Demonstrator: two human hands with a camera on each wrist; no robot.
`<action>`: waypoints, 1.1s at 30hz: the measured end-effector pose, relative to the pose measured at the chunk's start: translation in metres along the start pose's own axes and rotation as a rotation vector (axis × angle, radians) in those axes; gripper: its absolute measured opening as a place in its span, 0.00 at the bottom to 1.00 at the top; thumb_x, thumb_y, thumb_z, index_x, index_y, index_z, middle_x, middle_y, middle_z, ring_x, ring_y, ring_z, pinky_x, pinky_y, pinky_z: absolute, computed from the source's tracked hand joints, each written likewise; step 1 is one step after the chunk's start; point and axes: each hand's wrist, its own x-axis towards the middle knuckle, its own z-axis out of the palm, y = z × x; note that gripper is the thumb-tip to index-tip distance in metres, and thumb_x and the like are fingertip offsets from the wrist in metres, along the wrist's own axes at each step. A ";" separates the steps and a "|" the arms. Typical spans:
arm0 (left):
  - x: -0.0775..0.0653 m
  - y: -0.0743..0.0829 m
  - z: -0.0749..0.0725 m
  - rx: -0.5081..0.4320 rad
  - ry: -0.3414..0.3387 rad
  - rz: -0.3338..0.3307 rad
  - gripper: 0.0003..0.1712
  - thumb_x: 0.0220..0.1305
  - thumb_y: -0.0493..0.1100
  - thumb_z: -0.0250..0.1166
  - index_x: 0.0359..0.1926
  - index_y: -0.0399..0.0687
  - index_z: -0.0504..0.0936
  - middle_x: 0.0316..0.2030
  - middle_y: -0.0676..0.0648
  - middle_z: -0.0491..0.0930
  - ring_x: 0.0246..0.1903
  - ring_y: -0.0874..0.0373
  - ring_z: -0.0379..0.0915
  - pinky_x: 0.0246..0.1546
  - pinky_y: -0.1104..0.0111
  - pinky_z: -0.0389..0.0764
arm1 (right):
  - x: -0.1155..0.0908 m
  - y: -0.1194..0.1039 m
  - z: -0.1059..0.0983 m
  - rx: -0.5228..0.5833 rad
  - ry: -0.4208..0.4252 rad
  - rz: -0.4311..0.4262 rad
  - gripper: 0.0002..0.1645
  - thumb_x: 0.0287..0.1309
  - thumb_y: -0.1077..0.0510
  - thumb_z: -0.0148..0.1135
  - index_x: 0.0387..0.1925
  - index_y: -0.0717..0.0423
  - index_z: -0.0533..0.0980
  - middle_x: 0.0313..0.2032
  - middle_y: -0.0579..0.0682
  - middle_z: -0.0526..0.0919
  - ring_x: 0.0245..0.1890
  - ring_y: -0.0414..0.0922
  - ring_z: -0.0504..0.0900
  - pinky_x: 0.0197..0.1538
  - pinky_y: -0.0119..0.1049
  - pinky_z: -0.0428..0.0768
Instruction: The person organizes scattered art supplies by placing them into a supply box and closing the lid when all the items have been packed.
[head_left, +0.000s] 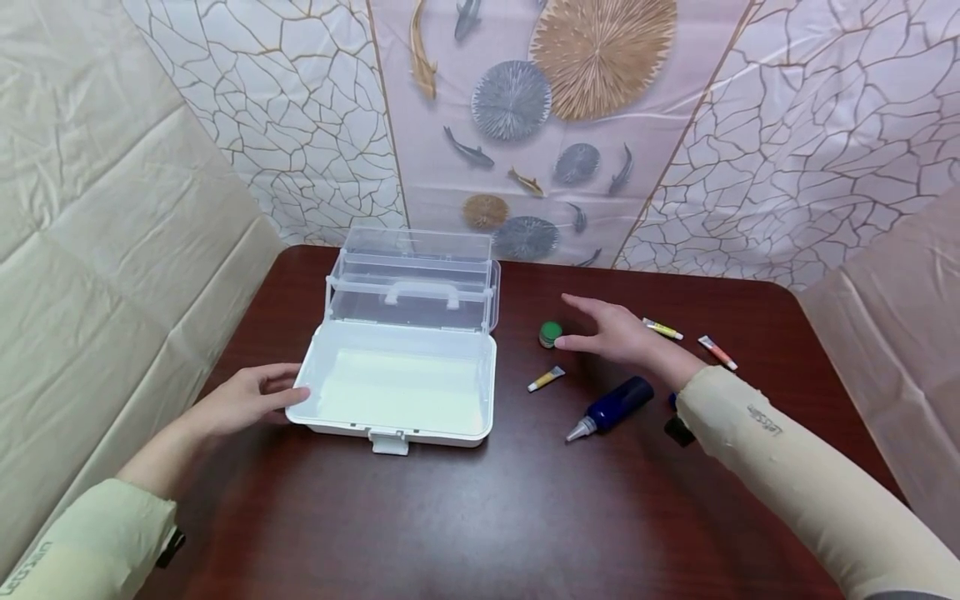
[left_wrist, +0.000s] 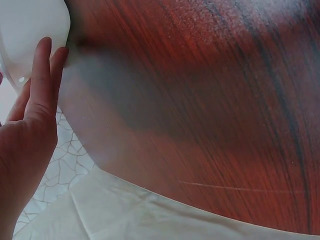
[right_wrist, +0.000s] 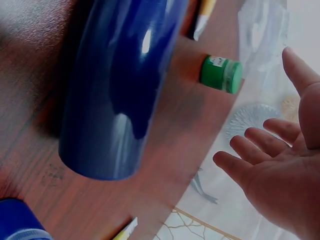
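Head view: the left hand pinches the left edge of the open white case, thumb over the rim; its clear lid stands raised behind. The right hand, fingers spread and holding nothing, hovers beside a green jar. A yellow tube and a blue bottle lie on the tabletop nearer the person.

Left wrist view: the left hand's fingers lie extended against the case's outer wall.

Right wrist view: the right hand is open, apart from the jar, with the bottle large in the foreground.
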 end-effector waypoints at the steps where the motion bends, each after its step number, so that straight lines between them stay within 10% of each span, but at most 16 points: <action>1: 0.000 -0.001 0.000 -0.009 0.000 -0.007 0.39 0.77 0.42 0.67 0.76 0.23 0.63 0.66 0.23 0.74 0.47 0.63 0.85 0.49 0.60 0.93 | 0.001 0.001 0.002 0.001 -0.001 0.000 0.52 0.72 0.39 0.69 0.83 0.58 0.58 0.80 0.64 0.62 0.80 0.63 0.60 0.80 0.65 0.64; 33: -0.007 0.007 -0.006 -0.301 -0.037 -0.206 0.39 0.79 0.40 0.64 0.76 0.19 0.57 0.47 0.48 0.86 0.45 0.54 0.88 0.54 0.53 0.91 | 0.022 0.006 0.014 -0.053 -0.027 -0.031 0.40 0.70 0.47 0.72 0.74 0.63 0.71 0.69 0.64 0.78 0.70 0.60 0.76 0.73 0.62 0.76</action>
